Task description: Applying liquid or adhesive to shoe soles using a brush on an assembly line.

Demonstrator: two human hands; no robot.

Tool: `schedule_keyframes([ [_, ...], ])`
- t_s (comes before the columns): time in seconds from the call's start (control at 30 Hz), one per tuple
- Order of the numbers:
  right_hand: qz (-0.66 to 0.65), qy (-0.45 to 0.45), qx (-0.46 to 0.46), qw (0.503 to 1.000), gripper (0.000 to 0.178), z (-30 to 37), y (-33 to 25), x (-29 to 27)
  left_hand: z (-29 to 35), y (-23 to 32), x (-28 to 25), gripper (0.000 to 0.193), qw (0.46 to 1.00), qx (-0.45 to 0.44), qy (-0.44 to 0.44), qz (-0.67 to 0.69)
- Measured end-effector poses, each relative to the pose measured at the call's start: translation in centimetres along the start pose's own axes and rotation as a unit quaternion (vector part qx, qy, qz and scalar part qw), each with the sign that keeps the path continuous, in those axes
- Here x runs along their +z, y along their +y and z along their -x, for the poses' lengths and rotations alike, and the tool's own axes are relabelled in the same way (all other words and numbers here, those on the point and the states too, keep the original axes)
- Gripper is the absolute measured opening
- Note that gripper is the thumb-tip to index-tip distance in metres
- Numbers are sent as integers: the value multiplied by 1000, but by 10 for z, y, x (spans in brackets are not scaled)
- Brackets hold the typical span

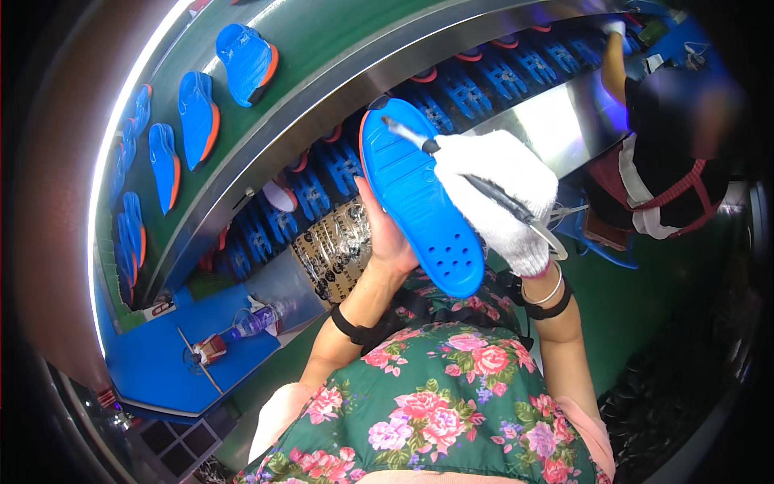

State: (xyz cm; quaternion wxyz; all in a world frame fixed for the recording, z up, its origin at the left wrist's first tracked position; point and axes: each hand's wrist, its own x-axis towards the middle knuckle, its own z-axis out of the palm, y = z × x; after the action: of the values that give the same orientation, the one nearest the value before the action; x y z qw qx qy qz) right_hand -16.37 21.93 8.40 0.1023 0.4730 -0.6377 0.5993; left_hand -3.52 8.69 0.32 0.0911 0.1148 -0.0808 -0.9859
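My bare left hand (387, 230) is wrapped round the left edge of a blue insole (403, 177) with a thin orange rim. The insole is tilted up before me, its lower, rounded end pierced by several small holes. In a white knitted glove, my right hand (500, 189) grips a slim brush (415, 137) with a dark handle. The brush tip lies over the insole's upper end; whether it touches the surface I cannot tell. Part of the handle runs back across the glove, and the fingers' far side is hidden.
More blue insoles (246, 64) with orange edges lie on a green conveyor belt (310, 36) behind a metal rail. Under it stands a row of blue racks (310, 189). A taped brown roll (334, 250) and a blue table (153, 359) are at left; a co-worker (685, 121) is at right.
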Motion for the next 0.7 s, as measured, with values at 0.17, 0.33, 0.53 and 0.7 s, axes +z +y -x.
schedule_keyframes([
  [0.17,96,-26,-64,993,32,-6,9,2,-15,-16,10,96,950,94,138,-264],
  [0.33,72,-44,-22,996,36,-3,15,2,-26,-13,5,100,945,85,150,-276],
  [0.53,-46,-46,65,996,37,3,26,-2,-35,-16,15,102,947,113,162,-254],
  [0.7,-12,-99,-12,995,41,23,30,18,-39,-1,2,105,943,94,185,-260],
])
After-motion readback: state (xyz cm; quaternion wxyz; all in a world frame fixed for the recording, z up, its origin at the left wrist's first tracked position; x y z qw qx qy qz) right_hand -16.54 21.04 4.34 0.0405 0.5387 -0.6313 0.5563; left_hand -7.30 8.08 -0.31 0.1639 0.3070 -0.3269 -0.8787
